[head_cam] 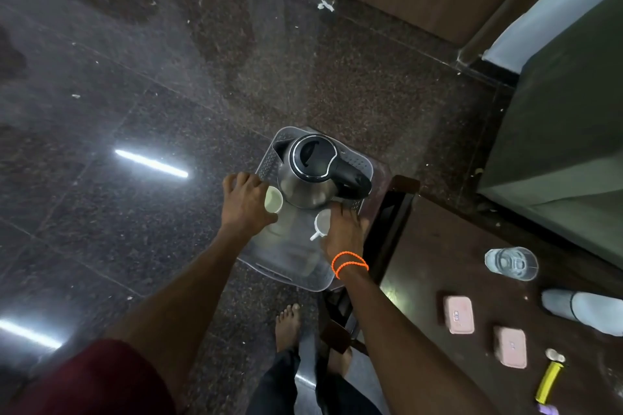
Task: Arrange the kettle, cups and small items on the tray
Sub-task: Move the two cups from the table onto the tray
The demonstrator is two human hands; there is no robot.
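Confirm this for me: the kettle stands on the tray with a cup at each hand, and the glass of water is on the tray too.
Not quite. In the head view the kettle does stand on the tray, with a cup at the left hand and another cup at the right hand. The glass of water, however, stands on the dark table to the right, off the tray.

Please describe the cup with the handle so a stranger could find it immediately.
Find the clear plastic tray carrying the steel kettle. The small white handled cup stands nearer than the kettle, by the right hand. The other cup shows no handle.
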